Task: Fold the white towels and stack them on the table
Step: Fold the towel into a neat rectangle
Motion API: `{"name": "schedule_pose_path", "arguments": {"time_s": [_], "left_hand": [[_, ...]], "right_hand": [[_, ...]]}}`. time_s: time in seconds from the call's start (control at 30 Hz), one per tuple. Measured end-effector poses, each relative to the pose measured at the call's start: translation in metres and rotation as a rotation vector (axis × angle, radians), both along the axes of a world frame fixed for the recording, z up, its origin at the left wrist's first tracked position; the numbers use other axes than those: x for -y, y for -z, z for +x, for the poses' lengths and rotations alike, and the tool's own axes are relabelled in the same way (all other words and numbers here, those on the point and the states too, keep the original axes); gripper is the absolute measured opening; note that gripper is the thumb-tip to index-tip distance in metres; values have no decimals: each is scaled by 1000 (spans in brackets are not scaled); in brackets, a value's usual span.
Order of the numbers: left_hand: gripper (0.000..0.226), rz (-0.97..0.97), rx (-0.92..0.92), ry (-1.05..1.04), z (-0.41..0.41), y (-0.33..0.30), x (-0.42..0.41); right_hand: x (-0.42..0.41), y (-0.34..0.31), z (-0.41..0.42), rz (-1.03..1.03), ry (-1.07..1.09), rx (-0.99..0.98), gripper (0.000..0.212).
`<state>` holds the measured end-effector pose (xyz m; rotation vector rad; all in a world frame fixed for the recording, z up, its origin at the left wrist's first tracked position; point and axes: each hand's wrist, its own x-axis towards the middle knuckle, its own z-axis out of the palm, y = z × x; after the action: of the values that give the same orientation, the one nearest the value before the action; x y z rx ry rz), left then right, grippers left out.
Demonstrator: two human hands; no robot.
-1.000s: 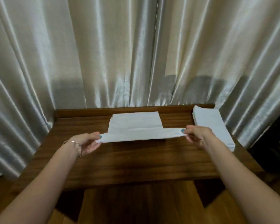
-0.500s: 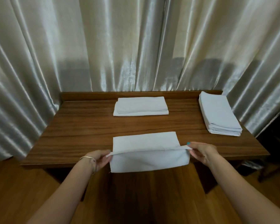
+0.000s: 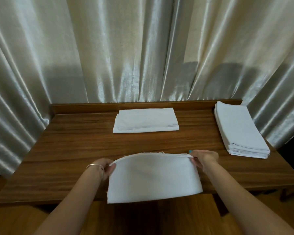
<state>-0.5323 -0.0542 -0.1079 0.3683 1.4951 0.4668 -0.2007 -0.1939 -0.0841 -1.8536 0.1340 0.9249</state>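
Head view, looking down over the near edge of the worktop (image 3: 75,150). I have one white towel (image 3: 153,177) held up in the air in front of me, doubled over, its lower half hanging past the worktop's front edge. Left hand (image 3: 103,168) pinches the top left corner, right hand (image 3: 204,158) pinches the top right corner; on both, the fingers are closed on the cloth's upper edges. Top edge bows upward between the two grips, frayed threads showing.

Progress, as I read it: a folded pile (image 3: 145,120) lies flat at the back centre of the worktop, at least two towels by the visible edges. A taller stack (image 3: 241,131) sits at the far right, several layers thick; whether that is finished work or the supply waiting to be folded, I cannot tell.

Towel in hand looks about halfway through its folds, wider than the centre pile. Likely remaining: another fold, then onto the pile.
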Motion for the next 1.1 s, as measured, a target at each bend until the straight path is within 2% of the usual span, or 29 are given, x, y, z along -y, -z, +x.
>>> {"name": "schedule_pose_path", "arguments": {"time_s": [0.07, 0.13, 0.17, 0.23, 0.3, 0.33, 0.4, 0.47, 0.6, 0.73, 0.97, 1.1], "left_hand": [[21, -3, 10, -36, 6, 12, -7], [30, 42, -25, -78, 15, 23, -6], [39, 110, -166, -72, 20, 30, -2], [55, 433, -626, 31, 33, 46, 12], [57, 847, -791, 285, 49, 56, 34], [58, 989, -814, 514, 58, 61, 42], [62, 1130, -892, 980, 69, 79, 53], [61, 1232, -1091, 1209, 68, 95, 57], [66, 1119, -1175, 1294, 66, 98, 56], [68, 1022, -1092, 1319, 67, 93, 52], [68, 1022, -1069, 1323, 72, 93, 35], [68, 1121, -1079, 1314, 73, 109, 13]], "right_hand": [[-8, 10, -2, 26, -22, 21, 19], [-9, 21, -9, 79, -135, 124, 39], [-7, 27, -15, 87, -251, 234, 51], [-2, 40, -27, 39, -572, 561, 59], [-3, 57, -37, -31, -934, 873, 58], [-7, 68, -41, -74, -1106, 970, 59], [-12, 90, -47, -177, -1345, 1066, 59], [-14, 106, -47, -230, -1451, 1102, 57], [-12, 118, -39, -285, -1460, 1158, 58], [-13, 123, -37, -409, -1309, 1169, 69], [-27, 129, -32, -414, -1264, 1165, 70], [-43, 129, -28, -418, -1254, 1190, 71]]}}
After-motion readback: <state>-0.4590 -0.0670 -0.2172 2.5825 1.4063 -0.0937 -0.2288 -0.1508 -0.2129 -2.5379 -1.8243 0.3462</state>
